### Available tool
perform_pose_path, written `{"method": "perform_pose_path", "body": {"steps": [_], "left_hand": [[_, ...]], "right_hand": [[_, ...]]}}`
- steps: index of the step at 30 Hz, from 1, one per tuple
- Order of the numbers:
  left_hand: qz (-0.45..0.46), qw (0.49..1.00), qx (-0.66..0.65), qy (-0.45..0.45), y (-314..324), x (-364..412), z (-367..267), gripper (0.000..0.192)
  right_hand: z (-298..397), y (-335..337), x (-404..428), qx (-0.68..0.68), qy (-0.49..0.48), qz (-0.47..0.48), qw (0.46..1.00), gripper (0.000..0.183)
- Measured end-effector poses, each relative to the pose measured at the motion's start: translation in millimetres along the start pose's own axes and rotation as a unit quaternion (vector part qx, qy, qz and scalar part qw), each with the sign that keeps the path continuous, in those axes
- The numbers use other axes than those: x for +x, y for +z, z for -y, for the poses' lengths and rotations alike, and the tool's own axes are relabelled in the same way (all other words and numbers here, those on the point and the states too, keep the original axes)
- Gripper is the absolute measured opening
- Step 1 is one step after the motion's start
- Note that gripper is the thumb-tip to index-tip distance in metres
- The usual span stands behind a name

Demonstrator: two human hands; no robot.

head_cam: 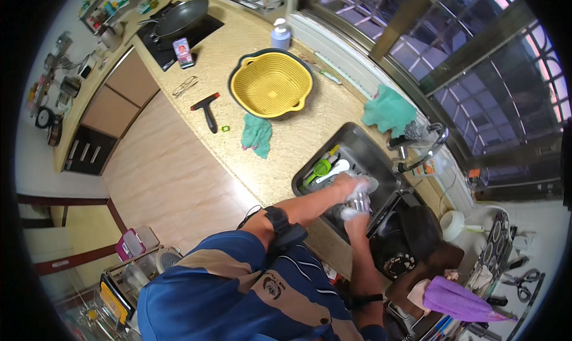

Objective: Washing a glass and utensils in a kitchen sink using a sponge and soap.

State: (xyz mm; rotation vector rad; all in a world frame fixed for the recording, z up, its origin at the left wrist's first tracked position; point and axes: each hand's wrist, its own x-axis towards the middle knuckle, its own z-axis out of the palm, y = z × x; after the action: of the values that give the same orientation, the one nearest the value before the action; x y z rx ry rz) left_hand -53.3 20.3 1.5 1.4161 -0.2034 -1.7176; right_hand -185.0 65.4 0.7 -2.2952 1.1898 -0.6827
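Note:
Both hands are over the dark kitchen sink (353,133). My left hand (346,185) grips a shiny, see-through vessel (359,201), perhaps a glass, partly covered in white suds. Around the near end of the same vessel is my right hand (356,220), its fingers largely hidden by foam. Beside my left hand, a white spoon-like utensil (334,170) and a bright green utensil (321,167) lie in the sink with other small items. The arched tap (424,158) stands at the sink's far edge.
On the counter are a yellow basket (270,84) in a dark basin, a green cloth (257,135), a black squeegee (208,112), eyeglasses (184,87) and a propped phone (183,53). Another green cloth (388,111) lies by the window. A wok (183,17) rests on the hob.

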Motion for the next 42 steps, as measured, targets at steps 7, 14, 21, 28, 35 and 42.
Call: {"method": "perform_pose_path", "body": {"steps": [7,14,21,28,35,42], "left_hand": [[0.167,0.967,-0.189,0.030,-24,26,17,0.057],[0.104,0.995,-0.002,0.008,-17,32,6,0.058],[0.205,0.976,-0.070,-0.001,-17,-1,-5,0.044],[0.135,0.986,-0.081,0.049,-8,14,7,0.050],[0.167,0.985,-0.046,-0.018,-19,17,-3,0.035],[0.162,0.969,-0.180,0.049,-19,5,1,0.033]], "right_hand": [[13,13,15,0.373,0.243,-0.061,0.894,0.039],[0,10,7,0.121,0.084,0.005,0.989,0.035],[9,-5,11,0.322,0.206,0.012,0.924,0.029],[0,22,11,0.386,0.236,-0.109,0.885,0.015],[20,-18,24,0.111,0.075,0.095,0.986,0.044],[37,11,29,0.677,0.366,-0.146,0.621,0.043]]}}
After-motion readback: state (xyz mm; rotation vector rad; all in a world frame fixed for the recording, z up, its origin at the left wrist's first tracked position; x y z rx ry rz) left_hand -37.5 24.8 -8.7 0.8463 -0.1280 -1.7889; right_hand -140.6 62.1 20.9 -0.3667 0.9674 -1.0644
